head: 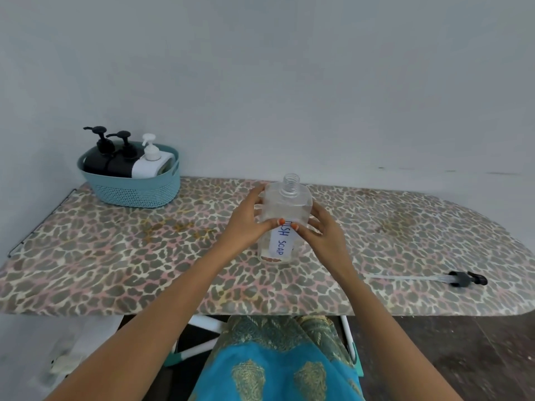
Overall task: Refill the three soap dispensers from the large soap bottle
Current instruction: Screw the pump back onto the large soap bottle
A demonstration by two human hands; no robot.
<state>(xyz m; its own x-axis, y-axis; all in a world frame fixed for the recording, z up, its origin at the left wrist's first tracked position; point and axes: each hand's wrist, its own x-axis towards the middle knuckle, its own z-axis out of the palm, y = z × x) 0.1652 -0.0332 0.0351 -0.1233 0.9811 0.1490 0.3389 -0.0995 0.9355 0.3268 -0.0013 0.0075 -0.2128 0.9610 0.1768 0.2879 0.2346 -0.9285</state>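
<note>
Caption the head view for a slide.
The left hand and right hand grip the uncapped soap bottle on the ironing board; dispensers sit in a basket.

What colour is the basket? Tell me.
Light teal-blue, the basket; the head view shows it best.

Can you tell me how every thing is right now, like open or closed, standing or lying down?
Dish soap bottle: standing upright, neck open, no pump on.
Pump: off, lying flat on the board at the right.
Black dispensers: in the basket, pumps on.
White dispenser: in the basket, pump on.
Basket: upright on the board, holding three dispensers.
Left hand: grips the bottle.
Right hand: grips the bottle.
</note>
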